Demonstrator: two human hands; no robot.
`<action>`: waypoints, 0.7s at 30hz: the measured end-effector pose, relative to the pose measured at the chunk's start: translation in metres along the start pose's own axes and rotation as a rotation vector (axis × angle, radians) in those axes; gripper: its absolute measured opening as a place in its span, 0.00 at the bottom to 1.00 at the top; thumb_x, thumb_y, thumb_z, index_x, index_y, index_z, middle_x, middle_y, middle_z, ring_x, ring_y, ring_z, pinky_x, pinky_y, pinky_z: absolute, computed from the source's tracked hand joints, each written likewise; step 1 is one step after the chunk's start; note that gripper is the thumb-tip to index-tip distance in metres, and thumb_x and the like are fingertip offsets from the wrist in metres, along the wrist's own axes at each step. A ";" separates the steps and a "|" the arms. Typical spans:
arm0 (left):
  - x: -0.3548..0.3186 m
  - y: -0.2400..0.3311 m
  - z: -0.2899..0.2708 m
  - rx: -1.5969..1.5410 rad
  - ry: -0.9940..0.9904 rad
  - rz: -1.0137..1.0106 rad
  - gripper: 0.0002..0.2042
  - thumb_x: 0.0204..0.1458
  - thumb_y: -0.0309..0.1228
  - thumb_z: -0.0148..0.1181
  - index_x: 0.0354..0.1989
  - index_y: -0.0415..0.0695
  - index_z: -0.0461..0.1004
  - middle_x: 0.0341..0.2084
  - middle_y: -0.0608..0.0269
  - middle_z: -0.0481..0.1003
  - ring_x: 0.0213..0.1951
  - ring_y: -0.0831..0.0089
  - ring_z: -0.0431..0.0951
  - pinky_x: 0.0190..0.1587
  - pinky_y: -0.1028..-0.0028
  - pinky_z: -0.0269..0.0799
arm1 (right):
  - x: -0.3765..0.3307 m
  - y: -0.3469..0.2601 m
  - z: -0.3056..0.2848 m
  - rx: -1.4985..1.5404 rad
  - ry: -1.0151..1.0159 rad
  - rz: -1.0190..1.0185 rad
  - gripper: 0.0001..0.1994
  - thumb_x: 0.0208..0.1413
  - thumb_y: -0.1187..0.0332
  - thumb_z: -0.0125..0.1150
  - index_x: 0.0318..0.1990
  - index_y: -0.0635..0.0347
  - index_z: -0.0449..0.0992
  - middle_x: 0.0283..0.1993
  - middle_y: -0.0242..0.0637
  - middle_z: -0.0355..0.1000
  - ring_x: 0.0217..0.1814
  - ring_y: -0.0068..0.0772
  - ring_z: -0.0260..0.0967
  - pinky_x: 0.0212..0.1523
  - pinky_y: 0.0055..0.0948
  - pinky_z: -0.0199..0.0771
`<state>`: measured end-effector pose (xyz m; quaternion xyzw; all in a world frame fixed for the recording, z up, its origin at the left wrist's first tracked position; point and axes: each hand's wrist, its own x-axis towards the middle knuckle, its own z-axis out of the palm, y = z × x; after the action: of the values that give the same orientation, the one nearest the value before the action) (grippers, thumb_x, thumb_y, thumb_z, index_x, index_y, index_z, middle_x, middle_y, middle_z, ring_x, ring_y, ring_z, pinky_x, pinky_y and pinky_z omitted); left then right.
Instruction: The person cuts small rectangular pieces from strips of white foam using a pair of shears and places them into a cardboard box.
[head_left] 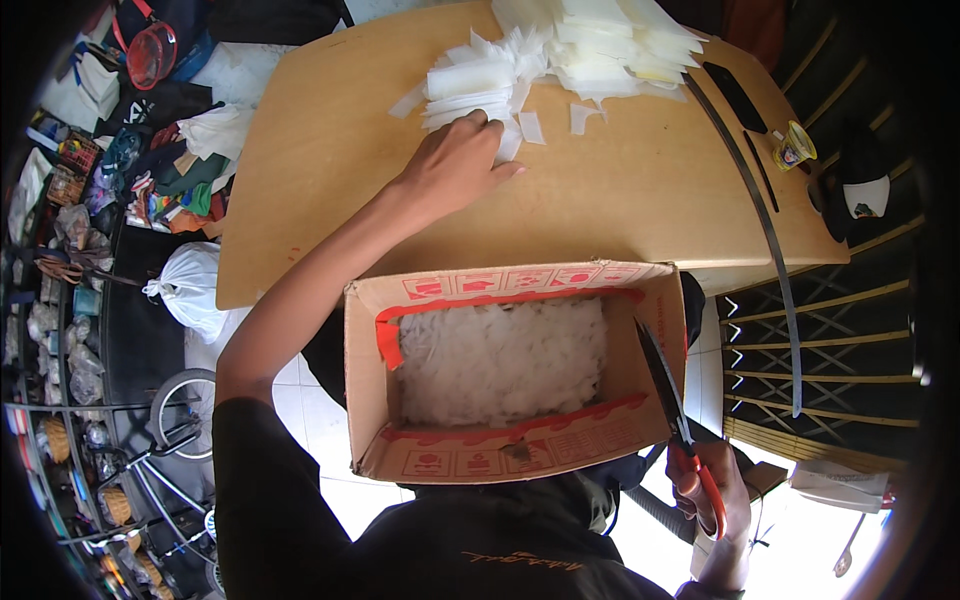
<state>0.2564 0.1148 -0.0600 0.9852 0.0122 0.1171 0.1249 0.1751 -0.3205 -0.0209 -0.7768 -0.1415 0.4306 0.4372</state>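
While our left hand [458, 160] stretches out across the wooden tabletop [330, 130], its fingers curl down onto a stack of white plastic strips [470, 88], pressing or pinching the near edge; we cannot tell if it has any strip gripped. Our right hand [712, 492] sits low at the right, closed around the red handles of the scissors [672, 405], blades together and pointing up along the right wall of the cardboard box [480, 450]. That box rests at our lap, just below the tabletop edge, filled with white cut pieces [500, 360]. More white sheets [610, 45] are piled farther back.
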 end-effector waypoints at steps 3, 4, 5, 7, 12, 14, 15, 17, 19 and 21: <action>0.006 -0.001 0.004 -0.069 -0.042 -0.036 0.14 0.50 0.32 0.64 0.37 0.32 0.74 0.36 0.43 0.75 0.39 0.53 0.78 0.42 0.61 0.72 | 0.000 -0.006 0.004 0.043 0.021 -0.006 0.35 0.43 0.33 0.61 0.21 0.65 0.68 0.14 0.28 0.60 0.14 0.18 0.55 0.16 0.23 0.52; 0.005 -0.003 0.004 -0.106 -0.044 -0.028 0.14 0.50 0.32 0.63 0.36 0.31 0.74 0.35 0.43 0.76 0.39 0.53 0.78 0.42 0.61 0.72 | 0.000 -0.011 0.009 0.096 0.036 -0.002 0.37 0.40 0.30 0.59 0.20 0.63 0.64 0.12 0.23 0.54 0.11 0.13 0.50 0.11 0.18 0.47; 0.005 -0.004 0.005 -0.114 -0.040 -0.033 0.13 0.50 0.31 0.63 0.35 0.31 0.74 0.35 0.43 0.76 0.39 0.53 0.78 0.42 0.62 0.72 | 0.000 -0.008 0.009 0.101 0.042 -0.009 0.37 0.40 0.30 0.59 0.20 0.63 0.64 0.12 0.23 0.54 0.11 0.13 0.50 0.11 0.18 0.47; 0.005 -0.005 0.007 -0.131 -0.031 -0.048 0.12 0.50 0.30 0.63 0.33 0.30 0.73 0.34 0.43 0.77 0.39 0.54 0.79 0.42 0.62 0.72 | 0.000 -0.002 0.008 0.107 0.052 -0.024 0.37 0.40 0.30 0.59 0.20 0.63 0.64 0.12 0.23 0.53 0.11 0.12 0.50 0.11 0.17 0.46; -0.001 -0.009 0.002 -0.133 -0.037 0.108 0.11 0.48 0.28 0.64 0.32 0.31 0.74 0.32 0.45 0.76 0.37 0.52 0.78 0.40 0.62 0.72 | 0.000 -0.004 -0.001 -0.056 -0.009 -0.024 0.34 0.45 0.34 0.60 0.22 0.66 0.72 0.16 0.34 0.66 0.17 0.26 0.62 0.20 0.28 0.58; -0.007 -0.007 -0.012 -0.220 -0.102 0.130 0.11 0.47 0.29 0.64 0.32 0.31 0.75 0.31 0.46 0.76 0.36 0.51 0.77 0.40 0.61 0.72 | 0.000 -0.003 -0.003 -0.093 -0.037 -0.011 0.34 0.45 0.34 0.60 0.21 0.65 0.72 0.16 0.34 0.67 0.17 0.27 0.63 0.21 0.28 0.58; -0.010 -0.001 -0.021 -0.268 -0.167 0.108 0.11 0.47 0.29 0.65 0.32 0.32 0.75 0.31 0.46 0.76 0.36 0.51 0.77 0.40 0.61 0.71 | -0.001 -0.003 -0.004 -0.090 -0.022 -0.011 0.34 0.45 0.34 0.60 0.21 0.66 0.72 0.16 0.34 0.67 0.17 0.27 0.63 0.21 0.28 0.58; -0.017 -0.001 -0.026 -0.265 -0.175 0.112 0.11 0.47 0.29 0.66 0.34 0.34 0.75 0.31 0.49 0.76 0.36 0.54 0.77 0.39 0.63 0.71 | -0.001 -0.003 -0.002 -0.078 -0.001 -0.023 0.34 0.46 0.35 0.61 0.21 0.66 0.72 0.16 0.34 0.67 0.17 0.27 0.63 0.21 0.28 0.58; -0.024 -0.007 -0.017 -0.187 -0.056 0.167 0.11 0.47 0.29 0.66 0.37 0.37 0.75 0.30 0.53 0.75 0.35 0.59 0.78 0.38 0.65 0.71 | 0.001 -0.004 -0.002 -0.051 -0.008 0.002 0.31 0.46 0.38 0.64 0.21 0.66 0.73 0.16 0.35 0.68 0.17 0.27 0.63 0.21 0.28 0.58; -0.023 -0.010 -0.012 -0.206 -0.043 0.112 0.11 0.48 0.28 0.65 0.37 0.37 0.75 0.31 0.52 0.75 0.34 0.59 0.78 0.38 0.66 0.72 | 0.002 -0.001 -0.003 -0.056 -0.020 0.010 0.30 0.45 0.40 0.65 0.21 0.66 0.73 0.16 0.35 0.68 0.17 0.28 0.64 0.21 0.29 0.59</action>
<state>0.2315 0.1258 -0.0562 0.9686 -0.0576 0.1034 0.2188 0.1789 -0.3206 -0.0202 -0.7850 -0.1540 0.4364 0.4118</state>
